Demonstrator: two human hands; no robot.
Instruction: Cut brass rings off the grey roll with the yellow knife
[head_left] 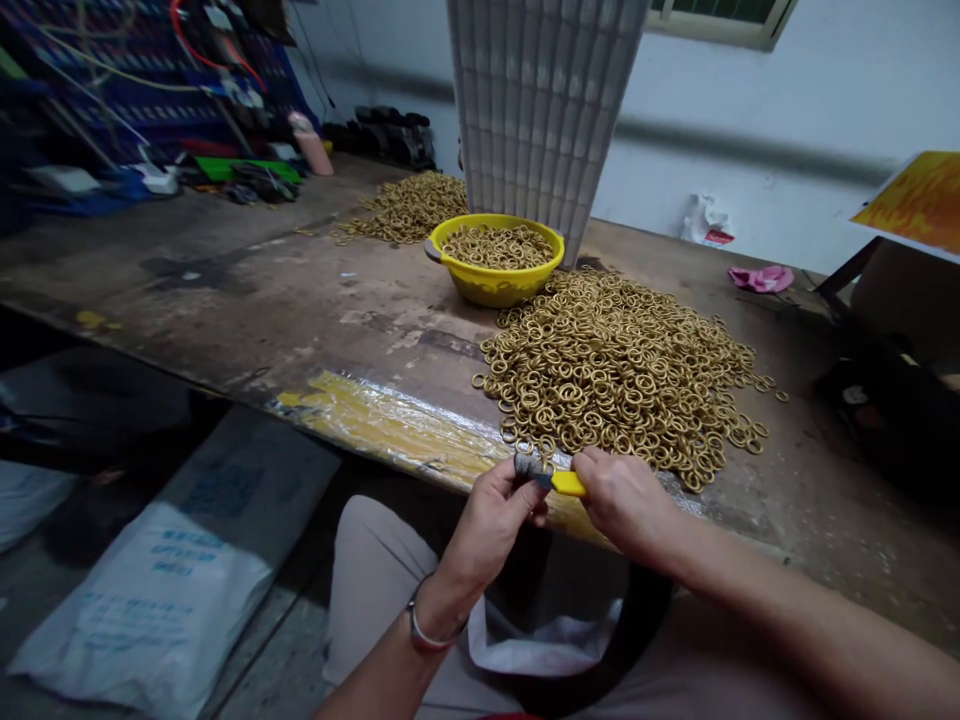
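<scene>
My left hand (491, 520), a bangle on its wrist, is closed, with dark tape or cloth on its fingers and a ring at the fingertips. My right hand (622, 500) is wrapped round a yellow-handled tool (568, 484), whose tip meets the left fingertips. What the tip does there is too small to make out. Both hands are at the table's front edge, just before a large pile of brass-coloured rings (622, 370). Behind the pile a yellow basin (496, 285) holds more rings. Below my hands, between the knees, is an open white-lined container (540, 645).
A tall grey stack of trays (544, 110) stands behind the basin, with a second ring pile (420, 205) to its left. Yellow tape (390, 425) covers the table's front edge (247, 390). White sacks (150, 600) lie on the floor at left. A pink cloth (761, 279) lies at right.
</scene>
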